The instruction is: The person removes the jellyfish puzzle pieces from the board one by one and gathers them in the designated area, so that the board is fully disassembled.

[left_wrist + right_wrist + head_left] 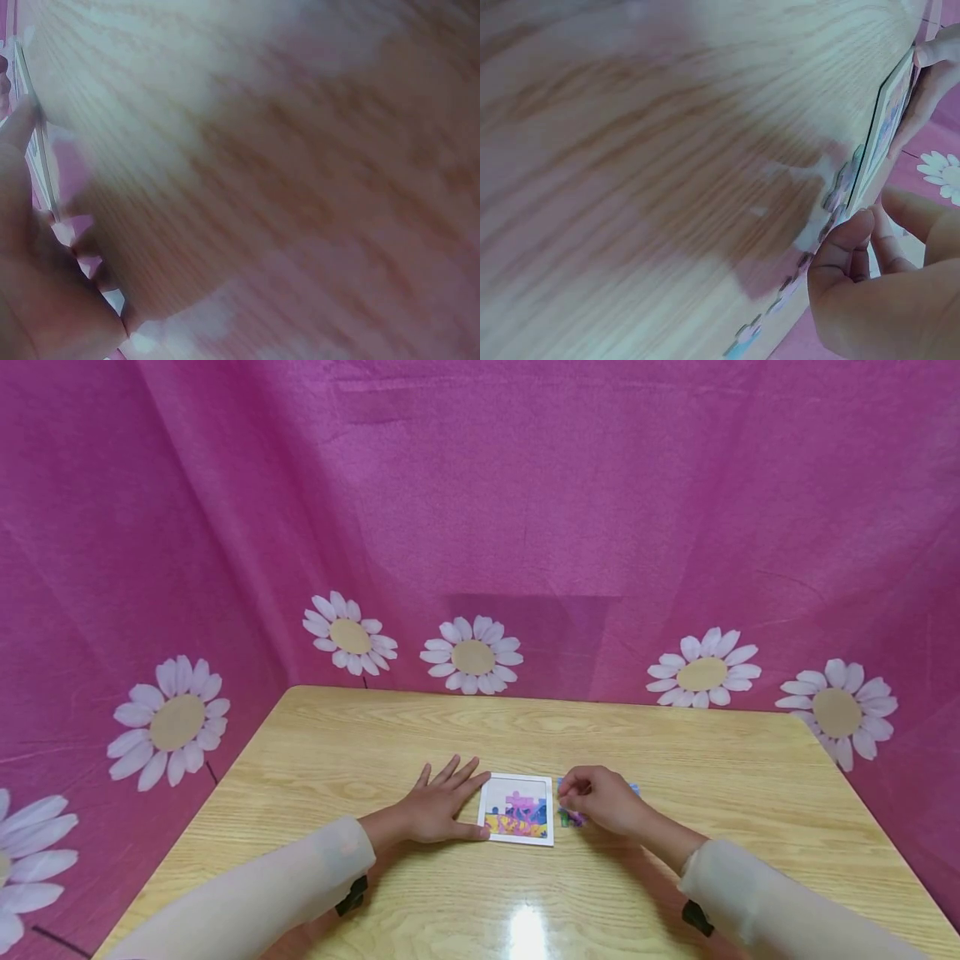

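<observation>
A square puzzle tray with a white border lies on the table, its lower part filled with yellow, pink and blue pieces and its upper part bare. My left hand rests at the tray's left side, fingers spread and straight, with thumb and index finger touching the border. Just right of the tray, my right hand is bent over loose puzzle pieces, which it partly covers. Thumb and fingers of that hand are curled, tips close together; I cannot tell whether a piece is between them.
Several loose pieces lie in a line along the wooden table beneath the right hand. A pink cloth with white daisies hangs behind the table and along its sides. Light glares on the table's near part.
</observation>
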The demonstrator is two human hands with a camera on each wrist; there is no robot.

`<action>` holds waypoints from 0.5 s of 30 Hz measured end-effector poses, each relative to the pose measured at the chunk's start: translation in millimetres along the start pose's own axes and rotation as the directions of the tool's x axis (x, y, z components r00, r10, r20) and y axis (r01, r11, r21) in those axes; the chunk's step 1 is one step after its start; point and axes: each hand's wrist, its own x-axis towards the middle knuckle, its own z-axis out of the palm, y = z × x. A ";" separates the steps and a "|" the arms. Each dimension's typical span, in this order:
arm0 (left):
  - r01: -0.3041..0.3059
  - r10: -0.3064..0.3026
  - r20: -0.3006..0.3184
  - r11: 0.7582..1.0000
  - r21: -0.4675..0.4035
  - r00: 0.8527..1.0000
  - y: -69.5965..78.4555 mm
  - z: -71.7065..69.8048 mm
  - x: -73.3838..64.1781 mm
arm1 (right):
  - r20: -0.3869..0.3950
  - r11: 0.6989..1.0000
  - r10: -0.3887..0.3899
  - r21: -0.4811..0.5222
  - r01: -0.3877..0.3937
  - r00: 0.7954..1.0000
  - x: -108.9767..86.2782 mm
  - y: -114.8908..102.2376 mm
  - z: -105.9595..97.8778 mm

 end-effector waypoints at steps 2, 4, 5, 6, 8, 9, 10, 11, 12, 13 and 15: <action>0.001 -0.001 0.001 1.000 -0.001 1.000 0.1 0.1 -0.1 | 0.000 1.000 -0.011 -0.005 0.011 1.000 2.3 -2.4 2.1; 0.003 -0.003 0.001 1.000 -0.003 1.000 0.3 -0.2 -0.3 | 0.000 1.000 -0.013 -0.013 0.013 1.000 4.6 -4.5 5.0; 0.004 -0.004 0.001 1.000 -0.004 1.000 0.2 -0.1 -0.3 | -0.002 1.000 -0.014 -0.016 0.014 1.000 5.9 -5.4 6.7; 0.005 -0.005 0.002 1.000 -0.004 1.000 0.1 0.0 -0.3 | 0.000 1.000 -0.011 -0.013 0.011 1.000 7.3 -6.2 8.3; 0.008 -0.008 0.001 1.000 -0.002 1.000 -0.3 0.2 0.1 | 0.003 1.000 -0.010 -0.018 0.010 1.000 10.3 -7.8 11.6; 0.009 -0.009 0.001 1.000 -0.001 1.000 -0.5 0.4 0.4 | 0.007 1.000 -0.004 -0.014 0.004 1.000 11.6 -8.8 13.2; 0.011 -0.011 0.001 1.000 0.000 1.000 -0.7 0.6 0.7 | 0.009 1.000 -0.002 -0.010 0.002 1.000 13.2 -9.6 14.9; 0.014 -0.014 0.002 1.000 0.002 1.000 -0.9 0.9 1.1 | 0.009 1.000 -0.001 -0.010 0.001 1.000 14.7 -10.6 16.7; 0.016 -0.016 0.003 1.000 0.002 1.000 -1.0 1.0 1.4 | 0.012 1.000 0.002 -0.012 -0.001 1.000 16.0 -11.7 18.3; 0.019 -0.019 0.004 1.000 0.004 1.000 -1.3 1.3 1.8 | 0.013 1.000 -0.002 -0.017 0.002 1.000 17.4 -12.7 19.9; 0.024 -0.024 0.006 1.000 0.004 1.000 -1.4 1.6 2.3 | 0.014 1.000 0.002 -0.015 -0.002 1.000 20.3 -14.6 23.5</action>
